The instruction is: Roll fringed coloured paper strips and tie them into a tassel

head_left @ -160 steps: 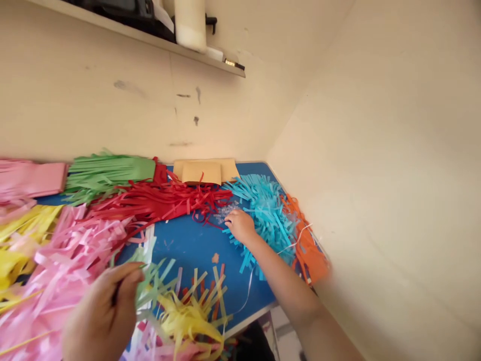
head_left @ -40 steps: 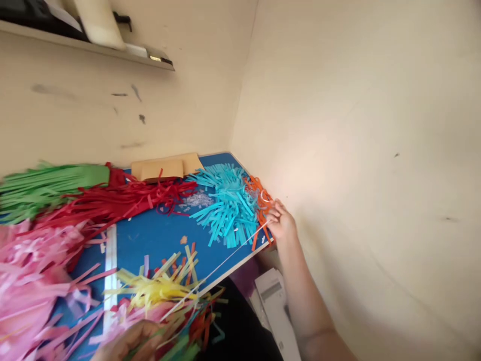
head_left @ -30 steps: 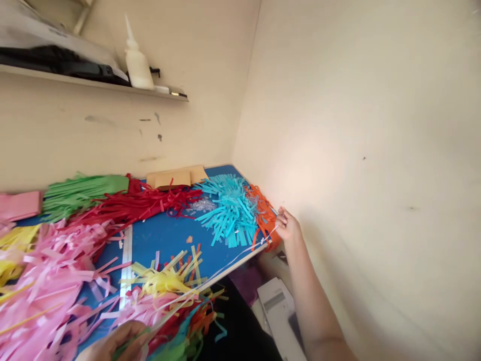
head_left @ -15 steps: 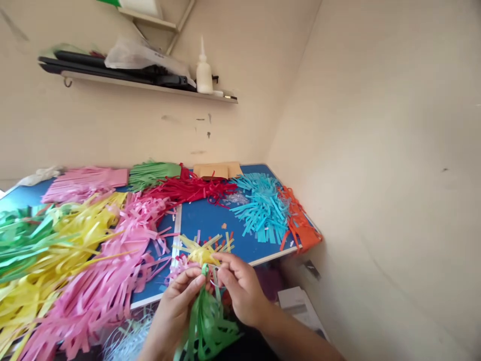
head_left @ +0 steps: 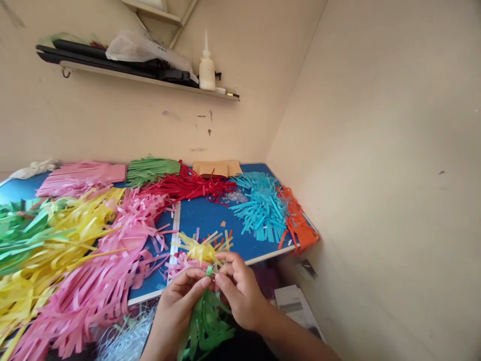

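Note:
A green paper tassel (head_left: pixel 208 326) hangs below my two hands, its fringe strips spread downward over my lap. My left hand (head_left: pixel 184 293) pinches its looped top between thumb and fingers. Close against it, my right hand (head_left: pixel 238 288) is closed, thumb to fingers, at a thin strip beside the loop; what exactly the fingertips grip is too small to make out. Just behind the hands, at the table's front edge, lies a yellow tassel (head_left: pixel 203 251) with pink fringe (head_left: pixel 182 265) beside it.
On the blue table (head_left: pixel 203 215), fringed paper lies in piles: pink (head_left: pixel 108 265), yellow (head_left: pixel 71 235), red (head_left: pixel 188 185), light blue (head_left: pixel 263 203) and orange (head_left: pixel 302 230). Brown paper (head_left: pixel 216 169) sits at the back. A wall shelf (head_left: pixel 150 80) holds a white bottle (head_left: pixel 207 70).
My right hand has moved in closer to my left at the tassel's top. A thin white loop seen by the right fingers earlier no longer shows. The view has shifted slightly.

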Demonstrator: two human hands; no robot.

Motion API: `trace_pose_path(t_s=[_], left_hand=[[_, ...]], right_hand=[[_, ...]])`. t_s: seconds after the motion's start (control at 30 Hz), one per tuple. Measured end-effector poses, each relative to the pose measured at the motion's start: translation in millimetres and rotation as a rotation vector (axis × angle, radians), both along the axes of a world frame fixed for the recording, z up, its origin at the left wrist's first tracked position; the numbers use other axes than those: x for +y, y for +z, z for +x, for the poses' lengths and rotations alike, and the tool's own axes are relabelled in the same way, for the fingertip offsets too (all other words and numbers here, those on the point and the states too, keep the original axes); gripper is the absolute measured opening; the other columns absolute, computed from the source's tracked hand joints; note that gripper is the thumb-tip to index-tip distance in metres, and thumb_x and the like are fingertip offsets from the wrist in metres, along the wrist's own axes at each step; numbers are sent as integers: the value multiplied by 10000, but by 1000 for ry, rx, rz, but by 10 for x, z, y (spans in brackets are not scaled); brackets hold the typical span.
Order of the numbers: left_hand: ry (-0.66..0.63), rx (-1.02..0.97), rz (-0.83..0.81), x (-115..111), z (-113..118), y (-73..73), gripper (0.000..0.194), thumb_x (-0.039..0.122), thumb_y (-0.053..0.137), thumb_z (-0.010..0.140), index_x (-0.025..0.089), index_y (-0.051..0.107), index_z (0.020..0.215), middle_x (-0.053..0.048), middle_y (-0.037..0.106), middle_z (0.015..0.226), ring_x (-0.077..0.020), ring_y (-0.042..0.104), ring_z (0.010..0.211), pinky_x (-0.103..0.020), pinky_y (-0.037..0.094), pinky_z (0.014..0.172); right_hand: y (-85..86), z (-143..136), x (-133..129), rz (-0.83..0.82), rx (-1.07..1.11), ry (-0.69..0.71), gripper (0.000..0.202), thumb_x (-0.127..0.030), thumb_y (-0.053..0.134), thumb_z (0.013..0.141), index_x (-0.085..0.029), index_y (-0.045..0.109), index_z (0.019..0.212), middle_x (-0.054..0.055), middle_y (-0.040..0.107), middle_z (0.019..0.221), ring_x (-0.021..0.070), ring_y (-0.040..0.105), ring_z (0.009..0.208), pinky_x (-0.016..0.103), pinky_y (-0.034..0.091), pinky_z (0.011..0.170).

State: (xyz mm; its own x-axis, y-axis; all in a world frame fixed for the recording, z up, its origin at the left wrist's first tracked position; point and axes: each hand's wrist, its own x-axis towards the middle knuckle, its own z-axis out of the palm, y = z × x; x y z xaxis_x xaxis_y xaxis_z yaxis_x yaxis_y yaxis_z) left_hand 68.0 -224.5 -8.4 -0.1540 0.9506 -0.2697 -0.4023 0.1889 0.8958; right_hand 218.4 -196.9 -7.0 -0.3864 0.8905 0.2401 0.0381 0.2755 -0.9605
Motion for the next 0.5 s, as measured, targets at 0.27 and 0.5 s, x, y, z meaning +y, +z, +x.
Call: trace_pose_path(t_s=[0.27,0.5], left_hand=[[50,754,322,-19,-76,-118,304,396,741,687,234,529,834,10,726,703,-198,730,669,-282,590,622],[-166,916,514,215,-53,100,232,371,569,863,216,582,1035,-8,697,812,-162,692,714,-273,562,657]], right_hand=[[111,115,82,-33,-208,131,170,-300,555,910,-199,601,1038,-8,606,810,137,545,698,238,420,643],[456,196,324,-23,205,-15,354,-502,603,910,-208,540,721,-5,604,713,148,585,733,322,471,784]])
